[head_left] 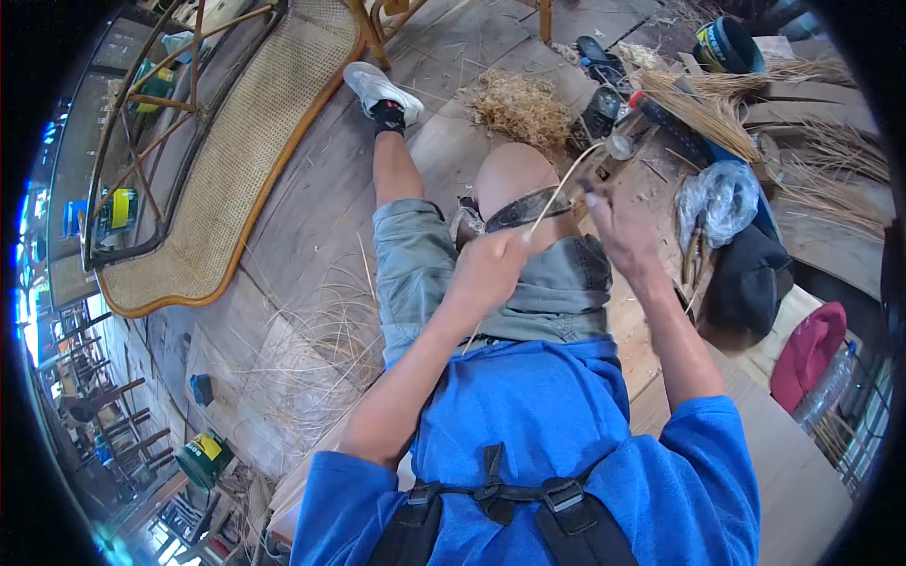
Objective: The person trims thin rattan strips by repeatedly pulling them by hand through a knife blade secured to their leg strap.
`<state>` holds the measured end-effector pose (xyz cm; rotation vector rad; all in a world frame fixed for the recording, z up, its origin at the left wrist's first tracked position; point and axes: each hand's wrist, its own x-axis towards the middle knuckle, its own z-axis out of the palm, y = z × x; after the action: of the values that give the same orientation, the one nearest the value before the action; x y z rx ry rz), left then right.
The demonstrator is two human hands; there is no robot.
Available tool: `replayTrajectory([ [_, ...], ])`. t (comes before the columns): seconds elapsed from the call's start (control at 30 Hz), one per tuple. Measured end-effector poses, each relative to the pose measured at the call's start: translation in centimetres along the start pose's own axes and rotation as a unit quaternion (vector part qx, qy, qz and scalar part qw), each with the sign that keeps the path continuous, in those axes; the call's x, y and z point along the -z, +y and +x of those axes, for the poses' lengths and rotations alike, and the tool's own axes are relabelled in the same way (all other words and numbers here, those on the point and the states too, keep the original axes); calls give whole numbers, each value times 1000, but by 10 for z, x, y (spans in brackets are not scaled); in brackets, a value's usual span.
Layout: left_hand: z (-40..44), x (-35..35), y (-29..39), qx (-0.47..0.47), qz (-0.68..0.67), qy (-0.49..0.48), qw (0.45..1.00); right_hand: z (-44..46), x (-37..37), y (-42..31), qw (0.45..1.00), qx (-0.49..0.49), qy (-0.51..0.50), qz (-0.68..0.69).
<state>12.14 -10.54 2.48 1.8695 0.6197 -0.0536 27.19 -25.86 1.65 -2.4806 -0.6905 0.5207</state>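
My left hand (493, 268) is closed round a thin pale cane strip (560, 189) above my thigh. The strip slants up and right across a dark band (528, 208) strapped just above my bent knee, towards a wooden block (613, 168). Beside that block, to the right of the knee, is my right hand (623, 229), with its fingers curled around something small and dark that I cannot make out.
A woven cane panel (231, 151) with a wooden frame lies at the upper left. Shavings (522, 108) are heaped ahead, loose strips (316, 363) are at the left. Cane bundles (703, 113), a plastic bag (722, 201) and a black cap (750, 278) lie at the right.
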Motion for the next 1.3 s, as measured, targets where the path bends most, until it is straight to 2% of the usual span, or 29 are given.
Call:
replayTrajectory([
  [0.03,17,-5,3,-3,-2,2,1000,-2,-3,-2,998,13,-13,-59],
  [0.13,29,-12,1,-24,17,4,1000,-11,-9,-28,992,47,-30,-109],
  [0.27,11,-7,-17,14,-20,-6,1000,-12,-17,-42,994,8,-62,-95],
  [0.33,-28,19,-17,52,-31,-60,996,-13,-19,-43,991,-2,-67,-114],
  [0.47,-119,70,-19,169,-27,-90,981,-10,-27,-43,991,-1,-47,-122],
  [0.53,-169,95,-28,191,28,-128,973,-8,-29,-44,992,-8,-56,-113],
  [0.6,-230,116,-50,273,94,-147,946,-7,-26,-44,992,-22,-64,-106],
  [0.67,-290,121,-69,376,74,-98,918,-6,-24,-46,992,-29,-74,-99],
  [0.73,-305,111,-73,338,135,-107,925,-6,-23,-50,992,-26,-77,-99],
  [0.77,-299,105,-79,309,223,-143,913,-6,-22,-52,991,-22,-81,-102],
  [0.83,-263,97,-78,140,342,-60,927,-7,-22,-54,991,-18,-88,-103],
  [0.93,-156,87,-36,158,192,67,966,-10,-20,-51,991,-11,-83,-104],
  [0.97,-121,78,-24,104,191,77,973,-11,-21,-51,992,-9,-76,-102],
  [1.0,-88,64,-12,101,177,63,977,-12,-21,-51,992,-9,-72,-103],
  [1.03,-55,49,2,44,174,73,981,-12,-21,-52,992,-11,-67,-104],
  [1.13,15,15,11,34,165,60,984,-13,-22,-47,992,-3,-59,-110],
  [1.2,35,1,10,34,183,38,982,-15,-20,-46,992,-6,-56,-114],
  [1.3,27,2,0,-38,169,-7,985,-17,-25,-43,995,6,-44,-94],
])
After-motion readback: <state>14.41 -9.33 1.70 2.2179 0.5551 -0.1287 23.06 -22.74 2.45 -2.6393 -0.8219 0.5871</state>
